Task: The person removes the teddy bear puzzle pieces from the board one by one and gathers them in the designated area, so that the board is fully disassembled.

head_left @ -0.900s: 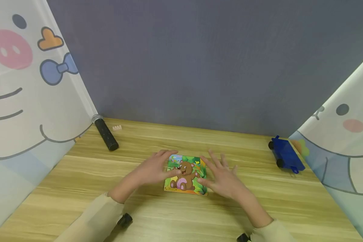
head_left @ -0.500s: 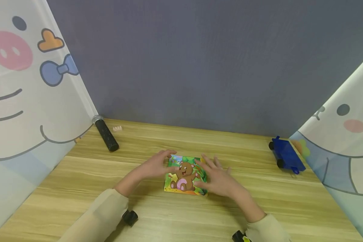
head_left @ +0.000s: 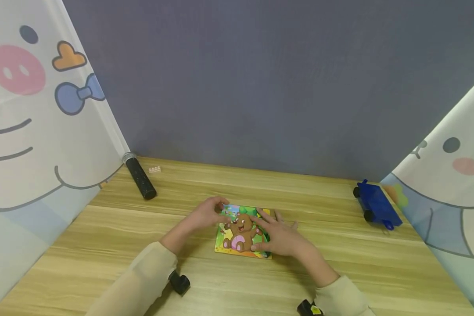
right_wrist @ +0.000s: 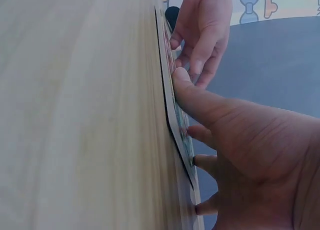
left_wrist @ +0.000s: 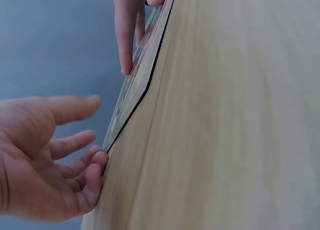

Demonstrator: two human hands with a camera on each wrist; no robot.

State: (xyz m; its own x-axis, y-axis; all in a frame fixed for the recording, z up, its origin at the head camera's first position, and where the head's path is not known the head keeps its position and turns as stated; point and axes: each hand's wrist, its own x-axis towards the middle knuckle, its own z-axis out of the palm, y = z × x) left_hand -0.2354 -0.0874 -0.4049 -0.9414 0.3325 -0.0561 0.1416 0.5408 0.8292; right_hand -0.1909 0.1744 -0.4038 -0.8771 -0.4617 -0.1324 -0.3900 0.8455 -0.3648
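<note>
A square bear picture puzzle [head_left: 238, 231] lies flat on the wooden table [head_left: 339, 263], near the middle. My left hand [head_left: 207, 213] is at its upper left corner, fingertips loosely bent against the board's edge [left_wrist: 131, 97]. My right hand [head_left: 278, 236] lies on the puzzle's right side with fingers straight, covering that part. In the right wrist view the right thumb [right_wrist: 186, 89] presses on the board [right_wrist: 171, 89], and the left hand [right_wrist: 202, 24] shows beyond it. The left wrist view shows the left hand [left_wrist: 47, 162] and the right hand's fingers [left_wrist: 127, 34] on the board.
A black cylinder with a silver end [head_left: 140, 177] lies at the back left beside a small white piece [head_left: 154, 169]. A blue toy vehicle [head_left: 376, 205] sits at the back right. Cartoon-printed curtains close both sides and a grey wall the back.
Both hands have drawn inward. The right hand slid left onto the puzzle's right side, and the left hand's fingers settled at the upper left corner. The puzzle has stayed in place.
</note>
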